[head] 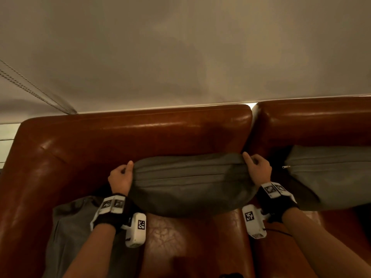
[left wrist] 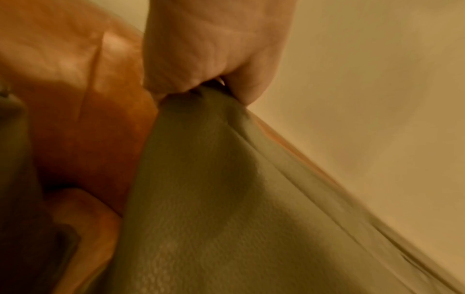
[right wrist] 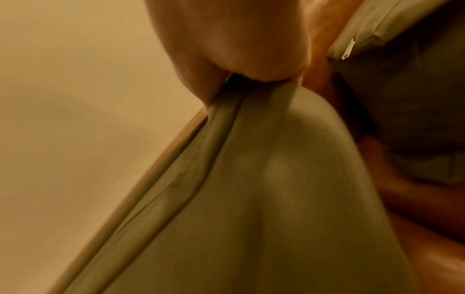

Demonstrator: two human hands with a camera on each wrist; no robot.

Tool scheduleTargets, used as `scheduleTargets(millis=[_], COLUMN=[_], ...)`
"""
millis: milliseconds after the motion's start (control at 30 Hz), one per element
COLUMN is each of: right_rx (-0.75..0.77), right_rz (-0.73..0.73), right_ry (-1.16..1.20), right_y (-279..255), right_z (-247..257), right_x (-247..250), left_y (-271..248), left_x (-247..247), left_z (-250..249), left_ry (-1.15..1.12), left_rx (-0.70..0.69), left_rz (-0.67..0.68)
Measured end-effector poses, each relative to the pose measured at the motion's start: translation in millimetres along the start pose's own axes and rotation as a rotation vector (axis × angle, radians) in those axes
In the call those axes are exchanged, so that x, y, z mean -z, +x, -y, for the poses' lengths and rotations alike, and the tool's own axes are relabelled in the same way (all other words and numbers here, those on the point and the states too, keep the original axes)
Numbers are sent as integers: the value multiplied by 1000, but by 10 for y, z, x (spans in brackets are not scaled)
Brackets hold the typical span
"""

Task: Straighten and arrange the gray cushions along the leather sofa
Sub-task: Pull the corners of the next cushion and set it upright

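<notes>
A gray cushion point(head: 190, 181) is held up over the seat of the brown leather sofa point(head: 140, 133), in front of its backrest. My left hand point(head: 122, 175) pinches the cushion's top left corner point(left wrist: 201, 103), and my right hand point(head: 256, 167) pinches its top right corner point(right wrist: 251, 93). A second gray cushion point(head: 331, 173) with a small zipper pull point(head: 286, 167) leans against the backrest at the right. A third gray cushion point(head: 68, 233) lies on the seat at the lower left, by the armrest, partly hidden by my left forearm.
A pale wall point(head: 180, 57) rises right behind the sofa. The backrest is split by a gap point(head: 253, 109) between two sections. The left armrest point(head: 24, 197) closes off the seat on the left. Bare leather seat point(head: 180, 241) shows below the held cushion.
</notes>
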State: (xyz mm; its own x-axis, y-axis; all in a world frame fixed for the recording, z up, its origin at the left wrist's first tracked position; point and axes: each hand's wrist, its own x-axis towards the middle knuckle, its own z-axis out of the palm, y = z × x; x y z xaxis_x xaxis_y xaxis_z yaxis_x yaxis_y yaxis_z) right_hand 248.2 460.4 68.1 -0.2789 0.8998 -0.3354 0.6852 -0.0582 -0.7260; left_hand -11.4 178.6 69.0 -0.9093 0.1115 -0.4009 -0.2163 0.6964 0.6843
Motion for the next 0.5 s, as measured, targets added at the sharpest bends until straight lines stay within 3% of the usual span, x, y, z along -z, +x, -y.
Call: scheduleTargets(millis=[100,233,300,400,500], right_rx=[53,-215,-273,-272,-312], right_rz=[-27,-67,-38,44,111], right_ry=[40,130,235,443,315], right_y=[35,280,322,210,3], right_z=[54,-44,-114,-204,-399], right_x=[102,6,-23,99,283], left_y=[13,78,85,12,-167], left_x=[40,-104,-137,-86,-51], left_z=[-77,-154,-88,175,494], left_ry=[-41,-189,-276,-323,-238], left_rx=[-70,24,85,63,89], left_rz=[-92,-118,-61,13,93])
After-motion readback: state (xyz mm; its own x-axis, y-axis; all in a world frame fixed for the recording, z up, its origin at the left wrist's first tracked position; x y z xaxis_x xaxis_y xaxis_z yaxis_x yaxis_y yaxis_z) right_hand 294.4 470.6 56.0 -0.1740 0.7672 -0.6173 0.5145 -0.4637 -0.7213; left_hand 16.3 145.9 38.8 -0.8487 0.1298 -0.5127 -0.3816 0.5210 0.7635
